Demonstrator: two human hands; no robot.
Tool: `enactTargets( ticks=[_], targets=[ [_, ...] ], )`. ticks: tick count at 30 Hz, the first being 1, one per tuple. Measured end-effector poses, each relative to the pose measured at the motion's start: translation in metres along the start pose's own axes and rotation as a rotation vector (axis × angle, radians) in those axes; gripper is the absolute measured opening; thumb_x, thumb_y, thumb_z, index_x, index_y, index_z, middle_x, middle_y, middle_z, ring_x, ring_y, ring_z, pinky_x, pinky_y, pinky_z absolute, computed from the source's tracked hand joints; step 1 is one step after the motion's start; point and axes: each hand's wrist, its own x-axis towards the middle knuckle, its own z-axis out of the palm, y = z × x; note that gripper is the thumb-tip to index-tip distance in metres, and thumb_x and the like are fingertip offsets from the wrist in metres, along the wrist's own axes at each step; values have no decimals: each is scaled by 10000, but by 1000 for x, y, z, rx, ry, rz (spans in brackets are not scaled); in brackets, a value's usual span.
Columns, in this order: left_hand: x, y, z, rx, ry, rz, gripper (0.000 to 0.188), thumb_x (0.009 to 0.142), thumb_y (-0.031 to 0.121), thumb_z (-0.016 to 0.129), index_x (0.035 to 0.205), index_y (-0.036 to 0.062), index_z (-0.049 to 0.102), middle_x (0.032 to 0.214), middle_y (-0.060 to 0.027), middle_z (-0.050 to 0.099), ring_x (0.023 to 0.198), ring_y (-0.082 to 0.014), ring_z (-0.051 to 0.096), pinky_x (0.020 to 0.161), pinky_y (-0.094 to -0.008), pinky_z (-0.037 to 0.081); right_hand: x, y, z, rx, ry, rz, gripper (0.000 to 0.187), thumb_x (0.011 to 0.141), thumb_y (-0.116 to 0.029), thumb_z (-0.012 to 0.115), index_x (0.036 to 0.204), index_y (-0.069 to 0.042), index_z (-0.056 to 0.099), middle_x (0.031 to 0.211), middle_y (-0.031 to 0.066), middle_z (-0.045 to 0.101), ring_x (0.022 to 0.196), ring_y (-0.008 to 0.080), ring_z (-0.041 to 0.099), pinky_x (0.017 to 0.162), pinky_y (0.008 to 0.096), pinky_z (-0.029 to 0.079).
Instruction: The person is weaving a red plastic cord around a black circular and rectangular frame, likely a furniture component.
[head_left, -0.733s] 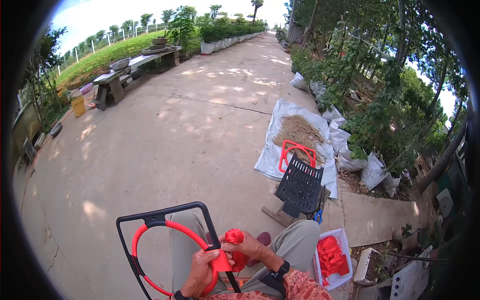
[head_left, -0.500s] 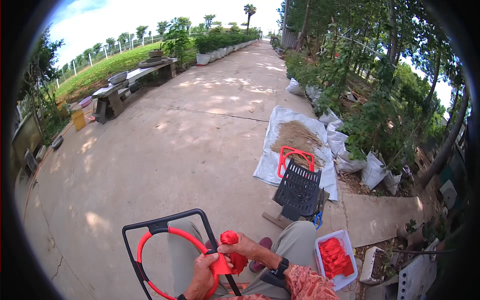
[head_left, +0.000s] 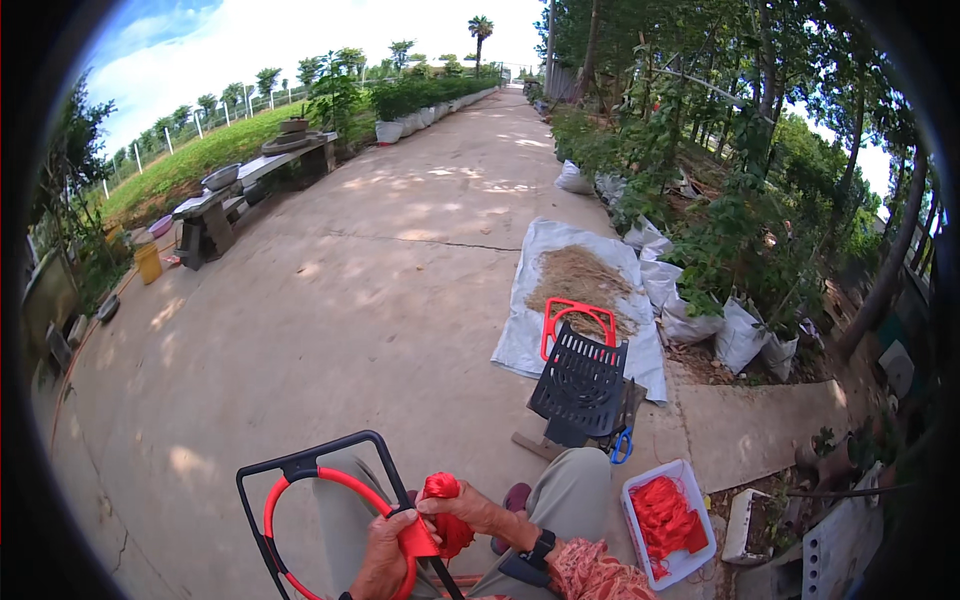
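Observation:
A black square-cornered frame (head_left: 301, 463) with a red ring (head_left: 271, 508) inside it leans over my lap. My left hand (head_left: 383, 553) is closed around the ring's right side, where a flat red strip (head_left: 418, 541) lies against the black bar. My right hand (head_left: 478, 510) grips a bundle of shiny red cord (head_left: 441, 486) just right of that bar. Part of the bundle hangs below the fingers. Both hands nearly touch at the thumbs, and the exact path of the cord between them is hidden.
A white tub (head_left: 710, 548) of red cord stands right of my knee. Ahead are a black slotted plastic seat (head_left: 583, 385), blue-handled scissors (head_left: 622, 446), a red frame (head_left: 549, 330) and a white sheet (head_left: 508, 340) bearing dry plant matter. White sacks (head_left: 740, 332) line the right edge.
The view has turned slightly right, so the surroundings sit further left. My hands stay together at the ring's right side, still holding the frame and the cord bundle.

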Motion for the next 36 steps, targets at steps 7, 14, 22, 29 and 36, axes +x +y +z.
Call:
enactTargets(
  ticks=[7,14,22,29,36],
  targets=[
    [8,-2,0,4,20,-40,187,821,44,556,964,-74,535,742,-188,622,615,-311,655,598,-436,598,-2,6,-7,-21,2,-37,128,896,-122,632,925,-5,589,664,67,586,563,154,591,535,288,496],
    [5,-5,2,84,66,-30,202,800,104,572,916,-62,574,740,-169,633,620,-282,652,614,-403,584,-3,10,-8,8,12,-58,111,899,-121,635,917,-18,598,657,49,577,569,137,581,536,278,486],
    [8,-6,-1,105,44,-44,231,793,141,582,926,-47,586,730,-157,641,626,-273,651,627,-399,578,-9,4,-5,-55,11,-88,122,893,-147,653,899,-37,603,662,35,588,560,129,585,536,265,487],
    [5,-8,2,111,36,-7,246,795,161,588,927,-46,592,735,-156,649,624,-274,653,630,-391,575,-10,4,-6,-57,-25,-74,135,896,-163,652,885,-38,603,647,30,587,561,125,587,531,268,485],
    [3,-8,2,114,29,5,235,794,160,600,909,-45,597,734,-157,649,613,-273,654,618,-386,581,-12,-1,-5,-103,-64,-80,157,900,-181,651,859,-42,590,643,29,584,554,126,580,531,267,484]
  ],
)
